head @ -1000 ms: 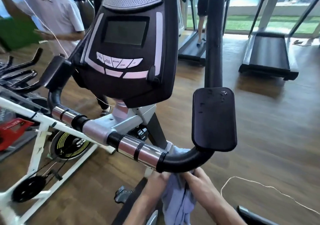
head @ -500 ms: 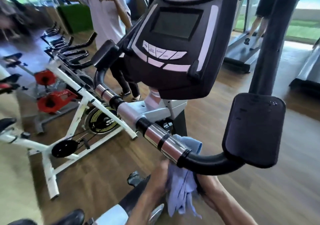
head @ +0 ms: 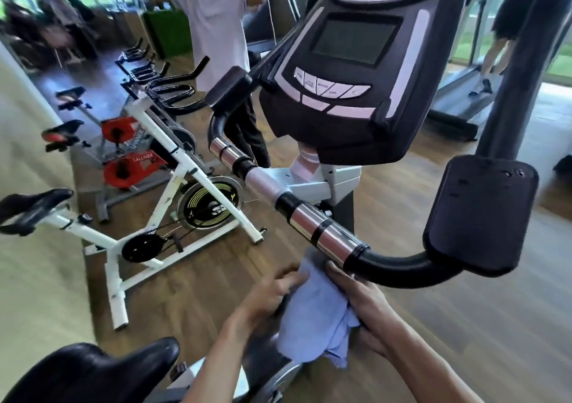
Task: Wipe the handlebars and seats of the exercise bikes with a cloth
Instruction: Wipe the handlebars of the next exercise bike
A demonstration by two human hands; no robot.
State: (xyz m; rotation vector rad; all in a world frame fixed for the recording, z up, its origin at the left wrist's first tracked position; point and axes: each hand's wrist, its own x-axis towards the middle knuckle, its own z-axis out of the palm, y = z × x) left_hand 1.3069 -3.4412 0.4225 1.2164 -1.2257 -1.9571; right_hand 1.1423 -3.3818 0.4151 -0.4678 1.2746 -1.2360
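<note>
Holding the cloth [head: 312, 316] below the handlebar [head: 322, 232], you had both hands on it. Your right hand [head: 368, 306] gripped the cloth from the right, fingers curled round the bunched fabric, fingertips up just under the chrome section of the bar. Your left hand [head: 272, 294] lay against the cloth's left side; blur hid the fingers, so I could not tell whether that grip was closed on the fabric or merely touching it. The cloth was pale blue, crumpled, its top edge just beneath the bar where chrome met black rubber; whether it touched the bar could not be told.

The bar ran from upper left to lower right, curving up into a black pad [head: 479, 213] on the right. The console [head: 349, 71] stood above it, screen dark. A black seat [head: 93, 371] sat at lower left, near your left forearm. White spin bikes [head: 173, 186] lined the wood floor [head: 387, 325] on the left. A person in a white shirt [head: 216, 21] stood behind the bar.
</note>
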